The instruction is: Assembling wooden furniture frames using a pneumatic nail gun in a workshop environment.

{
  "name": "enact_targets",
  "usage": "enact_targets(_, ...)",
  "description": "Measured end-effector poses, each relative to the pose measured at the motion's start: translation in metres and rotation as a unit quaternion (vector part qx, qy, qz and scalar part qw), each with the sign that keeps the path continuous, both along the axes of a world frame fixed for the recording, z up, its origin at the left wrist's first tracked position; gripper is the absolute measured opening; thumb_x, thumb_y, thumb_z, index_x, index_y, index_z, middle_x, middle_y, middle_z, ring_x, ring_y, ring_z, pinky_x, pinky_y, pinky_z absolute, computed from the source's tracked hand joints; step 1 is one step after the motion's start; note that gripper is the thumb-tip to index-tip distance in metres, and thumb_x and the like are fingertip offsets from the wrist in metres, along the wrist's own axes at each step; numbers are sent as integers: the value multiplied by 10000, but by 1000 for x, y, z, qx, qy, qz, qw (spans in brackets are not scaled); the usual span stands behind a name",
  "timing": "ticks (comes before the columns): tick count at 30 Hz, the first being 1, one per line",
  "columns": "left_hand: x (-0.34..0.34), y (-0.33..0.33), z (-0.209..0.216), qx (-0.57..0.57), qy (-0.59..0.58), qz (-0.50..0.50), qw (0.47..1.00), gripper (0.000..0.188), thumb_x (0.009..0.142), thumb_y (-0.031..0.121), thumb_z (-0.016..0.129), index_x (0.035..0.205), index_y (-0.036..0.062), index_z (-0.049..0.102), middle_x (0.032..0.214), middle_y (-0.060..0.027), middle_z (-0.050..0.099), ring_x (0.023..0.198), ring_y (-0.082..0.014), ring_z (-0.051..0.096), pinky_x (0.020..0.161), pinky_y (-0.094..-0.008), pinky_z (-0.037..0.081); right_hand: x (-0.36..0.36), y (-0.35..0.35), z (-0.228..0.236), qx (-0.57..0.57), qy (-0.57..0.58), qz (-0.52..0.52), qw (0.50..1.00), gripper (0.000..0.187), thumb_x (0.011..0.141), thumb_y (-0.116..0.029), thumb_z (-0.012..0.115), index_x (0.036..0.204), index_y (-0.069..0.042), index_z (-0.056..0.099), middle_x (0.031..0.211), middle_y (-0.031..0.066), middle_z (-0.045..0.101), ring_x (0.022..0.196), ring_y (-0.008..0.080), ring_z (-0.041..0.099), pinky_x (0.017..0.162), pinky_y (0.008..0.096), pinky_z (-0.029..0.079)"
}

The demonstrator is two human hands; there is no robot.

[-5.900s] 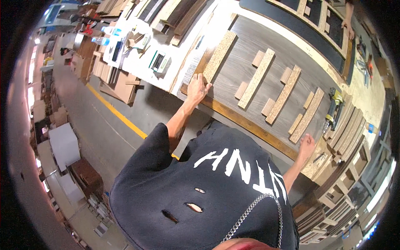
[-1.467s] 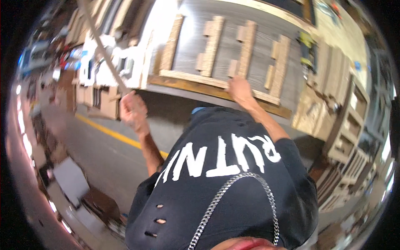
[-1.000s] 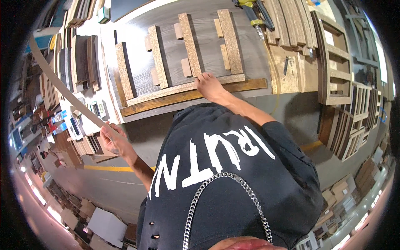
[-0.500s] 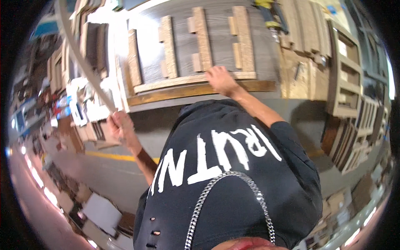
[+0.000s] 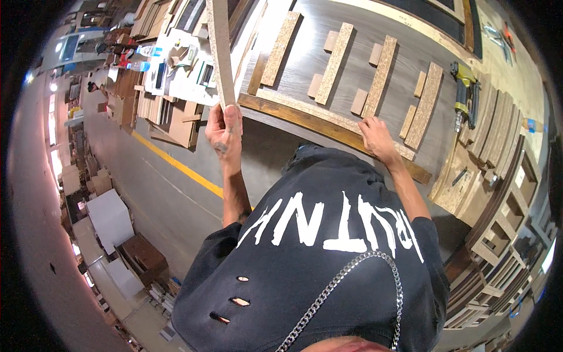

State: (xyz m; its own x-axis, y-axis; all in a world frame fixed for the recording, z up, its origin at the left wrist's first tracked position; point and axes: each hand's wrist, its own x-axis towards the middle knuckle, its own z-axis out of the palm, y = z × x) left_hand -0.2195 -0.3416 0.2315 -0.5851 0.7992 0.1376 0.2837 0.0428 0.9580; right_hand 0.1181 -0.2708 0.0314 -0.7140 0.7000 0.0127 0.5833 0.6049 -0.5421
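Note:
My left hand [image 5: 224,130] is closed round the lower end of a long, narrow wooden strip [image 5: 220,56], which stands up and runs out of view at the top. My right hand [image 5: 378,139], fingers curled, rests on a chipboard strip [image 5: 328,119] lying along the near side of a dark grey wood-grain panel [image 5: 319,35]. Just in front of that strip runs a brown wooden edge [image 5: 299,121]. Several chipboard crosspieces [image 5: 335,64] lie across the panel, some with small blocks [image 5: 359,101] against their sides.
A yellow-green nail gun [image 5: 463,88] lies right of the panel, near stacked wooden strips [image 5: 489,132]. Frames [image 5: 504,217] lean at the far right. Left of the panel are papers and plastic bottles [image 5: 141,66]. White boards [image 5: 111,217] and boxes stand at lower left; a yellow line [image 5: 176,166] crosses the floor.
The view has turned, so the panel now appears slanted. The strip in my left hand has swung more upright and closer to the panel. My right hand stays at the near chipboard strip.

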Motion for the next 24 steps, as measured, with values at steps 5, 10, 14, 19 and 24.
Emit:
enact_targets(5, -5, 13, -5, 4, 15, -19, 1000, 354, 976, 382, 616, 1044, 35, 610, 718, 29, 541, 573, -26, 446, 472, -177, 329, -14, 3, 1, -18, 26, -2, 1000, 310, 806, -40, 560, 1107, 34, 571, 1074, 191, 563, 1034, 346, 529, 885, 429, 434)
enact_targets(10, -9, 61, -22, -24, 116, -72, 990, 364, 942, 324, 681, 1077, -12, 647, 780, 30, 587, 700, -47, 490, 605, -201, 409, -19, 2, -12, 32, 49, -40, 997, 261, 763, -9, 543, 1012, 54, 591, 984, 208, 582, 971, 373, 556, 847, 436, 475)
enact_targets(14, -30, 126, -37, -53, 302, -149, 940, 367, 911, 296, 720, 1076, -24, 647, 712, -36, 578, 589, -95, 494, 532, -232, 412, -28, 40, 43, 43, 24, -135, 990, 568, 779, -66, 640, 1329, -20, 503, 1256, 227, 547, 1183, 364, 533, 985, 428, 474)
enact_targets(19, -30, 242, -45, -31, 476, -334, 813, 422, 914, 360, 687, 1157, 35, 573, 871, -137, 683, 700, -287, 668, 593, -384, 521, 48, 185, 119, 357, 7, -362, 861, 924, 823, -246, 733, 1567, -193, 187, 1610, 119, 169, 1461, 266, 212, 1172, 508, 239)
enact_targets(24, -31, 350, -77, -86, 504, -480, 713, 453, 920, 422, 637, 1174, 57, 552, 1033, -162, 665, 958, -339, 656, 814, -439, 544, 136, 293, 71, 236, -187, -239, 923, 574, 830, -151, 623, 1389, -168, 494, 1236, 99, 596, 1170, 312, 544, 1022, 541, 353)
